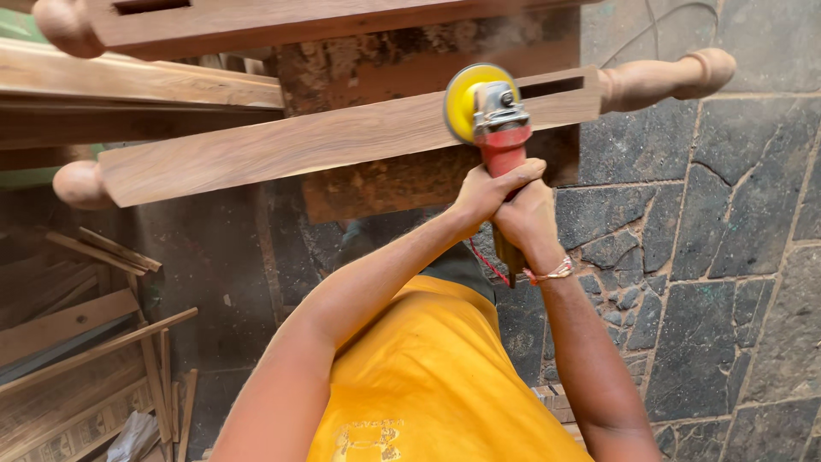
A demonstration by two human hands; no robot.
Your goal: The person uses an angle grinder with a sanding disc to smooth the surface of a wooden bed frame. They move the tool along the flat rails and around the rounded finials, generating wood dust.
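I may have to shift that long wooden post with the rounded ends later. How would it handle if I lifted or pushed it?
The long wooden post with turned knob ends looks like solid timber, so probably stiff and fairly heavy. Its flat faces suggest it would slide rather than roll. It seems to overhang its support, so a push at one end might tip it. Sanding dust could make it slightly slippery.

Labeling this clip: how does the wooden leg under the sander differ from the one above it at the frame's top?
The lower wooden leg lies slanted across the middle, in full length, with rounded ends on both sides; the upper wooden leg is cut off by the frame's top. The yellow sanding disc of the red angle grinder, gripped by both the left hand and right hand, touches only the lower one. Both have a rectangular slot.
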